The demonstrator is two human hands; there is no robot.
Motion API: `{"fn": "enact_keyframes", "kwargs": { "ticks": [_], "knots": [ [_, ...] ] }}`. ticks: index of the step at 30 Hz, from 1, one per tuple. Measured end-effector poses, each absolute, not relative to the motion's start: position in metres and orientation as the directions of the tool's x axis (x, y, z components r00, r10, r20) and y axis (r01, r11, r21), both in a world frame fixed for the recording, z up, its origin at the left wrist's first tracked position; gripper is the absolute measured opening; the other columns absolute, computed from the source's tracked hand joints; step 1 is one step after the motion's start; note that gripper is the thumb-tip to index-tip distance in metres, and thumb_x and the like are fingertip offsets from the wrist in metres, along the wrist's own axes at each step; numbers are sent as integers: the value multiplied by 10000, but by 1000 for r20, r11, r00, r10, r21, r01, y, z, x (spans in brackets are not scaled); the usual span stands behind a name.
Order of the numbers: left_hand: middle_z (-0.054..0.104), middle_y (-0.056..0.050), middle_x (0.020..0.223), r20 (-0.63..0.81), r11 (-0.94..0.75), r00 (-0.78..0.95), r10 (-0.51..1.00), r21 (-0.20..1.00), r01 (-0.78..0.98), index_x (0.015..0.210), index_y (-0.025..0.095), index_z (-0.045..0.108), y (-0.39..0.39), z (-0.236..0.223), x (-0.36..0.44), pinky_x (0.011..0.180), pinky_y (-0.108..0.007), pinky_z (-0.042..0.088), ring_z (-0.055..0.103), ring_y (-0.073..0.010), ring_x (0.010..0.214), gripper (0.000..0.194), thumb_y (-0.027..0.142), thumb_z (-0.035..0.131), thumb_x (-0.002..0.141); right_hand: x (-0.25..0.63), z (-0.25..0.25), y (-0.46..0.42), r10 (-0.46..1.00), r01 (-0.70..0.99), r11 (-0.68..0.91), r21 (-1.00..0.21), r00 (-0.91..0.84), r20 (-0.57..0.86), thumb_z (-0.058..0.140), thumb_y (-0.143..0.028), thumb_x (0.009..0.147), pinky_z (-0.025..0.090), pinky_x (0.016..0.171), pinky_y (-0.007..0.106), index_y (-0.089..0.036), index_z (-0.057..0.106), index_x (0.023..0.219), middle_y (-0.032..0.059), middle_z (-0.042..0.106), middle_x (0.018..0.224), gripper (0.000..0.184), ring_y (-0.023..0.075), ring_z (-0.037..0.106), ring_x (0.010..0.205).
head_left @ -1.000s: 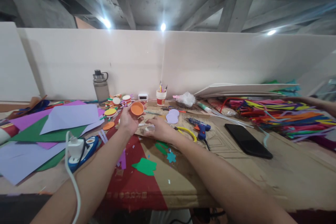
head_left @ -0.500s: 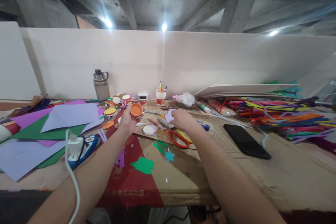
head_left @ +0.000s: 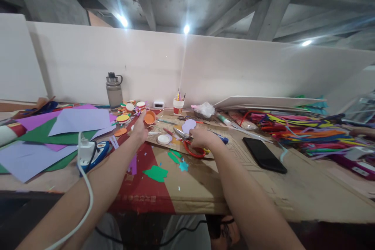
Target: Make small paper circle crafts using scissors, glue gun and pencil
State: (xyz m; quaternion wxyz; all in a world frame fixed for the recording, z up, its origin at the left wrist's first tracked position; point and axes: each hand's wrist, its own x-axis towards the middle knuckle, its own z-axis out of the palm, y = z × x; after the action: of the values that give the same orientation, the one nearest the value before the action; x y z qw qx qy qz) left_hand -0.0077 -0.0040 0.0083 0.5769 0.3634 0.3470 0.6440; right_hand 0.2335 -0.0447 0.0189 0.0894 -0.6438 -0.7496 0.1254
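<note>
My left hand (head_left: 140,131) is closed around a small orange cup (head_left: 150,118), its open top tilted toward me. Above a pair of red-handled scissors (head_left: 195,151), my right hand (head_left: 202,138) has its fingers curled, and their tips are partly hidden. Whether it grips the handles I cannot make out. Just beyond those fingers lies a light purple scalloped paper piece (head_left: 189,125). A white round lid (head_left: 163,139) sits between my hands on the cardboard (head_left: 202,187). Nearer me are green paper scraps (head_left: 156,173) and a blue paper star (head_left: 183,165).
Purple and green paper sheets (head_left: 79,121) and a blue power strip (head_left: 101,152) lie left. A bottle (head_left: 114,93) and a pen cup (head_left: 178,106) stand at the back. Rightward are a black phone (head_left: 263,155), colourful strips (head_left: 304,129) and another person's hand (head_left: 362,132).
My right hand has drawn back slightly toward the scissors, and more of the purple paper piece shows. The left hand still holds the orange cup. The view has shifted, bringing another person's hand in at right.
</note>
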Motion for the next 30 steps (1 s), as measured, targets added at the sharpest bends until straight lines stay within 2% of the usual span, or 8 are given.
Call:
{"fn": "enact_keyframes", "kwargs": {
  "ticks": [4, 8, 13, 18, 20, 23, 26, 30],
  "knots": [
    [684, -33, 691, 95, -126, -86, 992, 844, -521, 921, 160, 630, -2, 7, -11, 455, -213, 369, 578, -118, 512, 392, 527, 597, 788, 239, 26, -43, 992, 941, 114, -319, -125, -11, 723, -195, 676, 477, 697, 323, -133, 692, 913, 174, 714, 942, 247, 281, 668, 843],
    [683, -41, 699, 90, -122, -84, 992, 824, -553, 868, 157, 630, 2, 6, -14, 469, -217, 382, 585, -125, 530, 328, 474, 596, 792, 237, 29, -39, 991, 923, 133, -361, -127, 41, 625, -188, 782, 482, 711, 289, -145, 642, 1141, 131, 722, 934, 363, 237, 673, 824],
    [696, -55, 743, 52, -72, -51, 997, 822, -565, 873, 144, 634, 2, 6, -12, 503, -222, 418, 587, -124, 548, 233, 359, 560, 820, 225, 23, -36, 869, 681, 457, -572, -205, 450, 510, -134, 804, 495, 840, 311, -181, 497, 1350, 89, 692, 1031, 548, 207, 639, 948],
    [708, -63, 790, 17, -17, -5, 1000, 859, -511, 885, 147, 636, -4, 5, -7, 503, -230, 435, 599, -132, 563, 241, 371, 580, 814, 212, 14, -32, 725, 490, 655, -576, -192, 662, 533, -91, 698, 384, 1054, 427, -225, 499, 1344, 109, 583, 1259, 661, 240, 516, 1190],
    [702, -57, 769, 5, 0, 8, 1000, 863, -506, 883, 151, 633, -7, 5, -5, 489, -227, 427, 601, -135, 557, 245, 382, 594, 807, 206, 9, -31, 747, 432, 640, -636, -153, 647, 535, -104, 689, 438, 999, 426, -231, 518, 1309, 94, 610, 1181, 633, 231, 556, 1109],
    [688, -47, 725, -1, 13, 24, 1000, 854, -520, 880, 155, 632, -9, 9, -1, 478, -224, 422, 596, -133, 536, 238, 378, 609, 801, 199, 4, -32, 831, 292, 549, -783, -90, 549, 546, -205, 741, 546, 692, 326, -206, 537, 1233, 25, 626, 888, 492, 159, 603, 728],
    [688, -43, 717, -16, 30, 29, 999, 822, -569, 885, 165, 632, -10, 16, 1, 481, -229, 431, 600, -137, 536, 238, 387, 593, 810, 193, 4, -35, 892, 194, 450, -871, -57, 448, 587, -354, 777, 466, 457, 229, -191, 565, 1092, -51, 529, 673, 355, 91, 495, 472],
    [694, -54, 731, -41, 59, 44, 998, 804, -591, 884, 165, 637, -7, 31, 6, 477, -237, 432, 596, -141, 526, 279, 424, 556, 821, 186, 9, -45, 923, 44, 382, -923, -62, 379, 603, -473, 782, 425, 368, 205, -213, 518, 963, -76, 485, 616, 328, 76, 462, 402]
  ]
}}
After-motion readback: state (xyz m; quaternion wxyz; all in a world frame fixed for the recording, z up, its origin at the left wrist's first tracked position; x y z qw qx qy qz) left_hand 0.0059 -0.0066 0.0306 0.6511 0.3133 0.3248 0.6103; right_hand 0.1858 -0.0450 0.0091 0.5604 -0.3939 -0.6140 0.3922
